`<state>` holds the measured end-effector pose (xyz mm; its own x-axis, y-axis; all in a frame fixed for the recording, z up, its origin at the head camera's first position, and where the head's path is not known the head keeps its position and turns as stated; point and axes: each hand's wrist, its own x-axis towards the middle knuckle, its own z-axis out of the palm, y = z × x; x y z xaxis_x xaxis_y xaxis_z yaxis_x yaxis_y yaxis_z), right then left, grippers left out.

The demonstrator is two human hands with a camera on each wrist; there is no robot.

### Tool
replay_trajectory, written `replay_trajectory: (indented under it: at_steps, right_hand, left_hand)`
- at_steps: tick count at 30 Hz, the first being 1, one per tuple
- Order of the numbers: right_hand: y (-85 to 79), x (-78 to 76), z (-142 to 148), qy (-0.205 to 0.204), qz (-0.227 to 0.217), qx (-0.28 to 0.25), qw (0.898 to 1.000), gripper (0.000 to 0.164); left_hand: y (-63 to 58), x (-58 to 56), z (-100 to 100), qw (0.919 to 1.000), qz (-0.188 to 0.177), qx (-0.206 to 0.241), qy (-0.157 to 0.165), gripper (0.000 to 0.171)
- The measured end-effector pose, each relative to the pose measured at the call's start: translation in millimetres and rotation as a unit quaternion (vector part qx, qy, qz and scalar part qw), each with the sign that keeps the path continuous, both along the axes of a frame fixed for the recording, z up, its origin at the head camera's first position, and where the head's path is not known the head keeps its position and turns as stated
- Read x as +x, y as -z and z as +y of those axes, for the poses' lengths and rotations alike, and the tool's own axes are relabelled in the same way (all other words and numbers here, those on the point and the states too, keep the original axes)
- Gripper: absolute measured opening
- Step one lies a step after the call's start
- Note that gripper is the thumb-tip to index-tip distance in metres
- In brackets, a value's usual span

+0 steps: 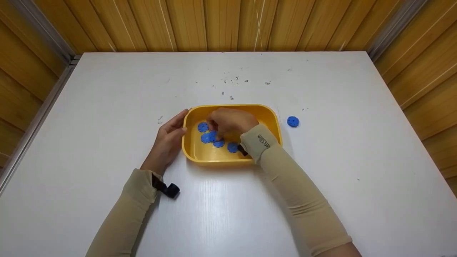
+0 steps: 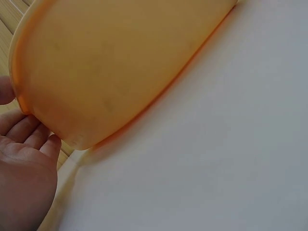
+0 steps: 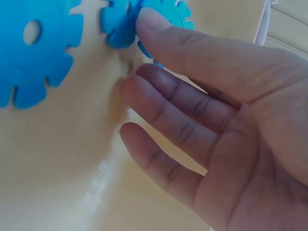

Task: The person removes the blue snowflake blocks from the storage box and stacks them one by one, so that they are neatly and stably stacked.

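A yellow plastic basin (image 1: 228,162) stands on the white table. My left hand (image 1: 169,141) holds its left end, thumb at the rim and fingers along the outside; in the left wrist view the hand (image 2: 24,168) is at the basin's end wall (image 2: 106,72). Inside the basin, my right hand (image 1: 230,119) pinches a blue notched disc (image 1: 212,135). In the right wrist view, the thumb of the right hand (image 3: 207,106) lies against a blue disc; the index finger is mostly hidden. Several blue discs, such as one disc (image 1: 202,126) at the left, lie around it.
Another blue notched disc (image 1: 292,121) lies on the table (image 1: 357,150) to the right of the basin. Dark scuff marks (image 1: 232,97) dot the tabletop behind it. Wood-patterned panels (image 1: 221,25) rise along the back and sides.
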<state>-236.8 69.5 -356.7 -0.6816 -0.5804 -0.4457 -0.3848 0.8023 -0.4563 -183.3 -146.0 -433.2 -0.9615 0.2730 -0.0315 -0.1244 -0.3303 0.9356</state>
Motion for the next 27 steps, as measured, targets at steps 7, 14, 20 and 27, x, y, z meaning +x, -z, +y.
replay_trajectory:
  at_steps: [7, 14, 20, 27]
  right_hand:
    - [-1.7, -1.3, 3.7, -0.017, 0.007, -0.033, 0.999, 0.013]
    - [-4.4, -2.7, 10.3, -0.012, 0.002, -0.050, 0.999, 0.006]
    - [-8.0, -5.3, 17.5, -0.017, 0.003, -0.047, 0.999, 0.005]
    - [-15.0, -7.5, 24.2, -0.011, -0.003, -0.041, 0.999, 0.010]
  left_hand:
    - [-0.1, -0.3, 0.6, 0.9999, -0.005, 0.008, -0.008, 0.063]
    - [-0.1, -0.2, 0.5, 0.9999, -0.008, 0.002, -0.012, 0.063]
    - [0.7, -0.4, 0.4, 0.9999, -0.004, 0.002, -0.010, 0.063]
    - [0.4, 0.3, 0.0, 1.0000, 0.001, -0.002, -0.007, 0.061]
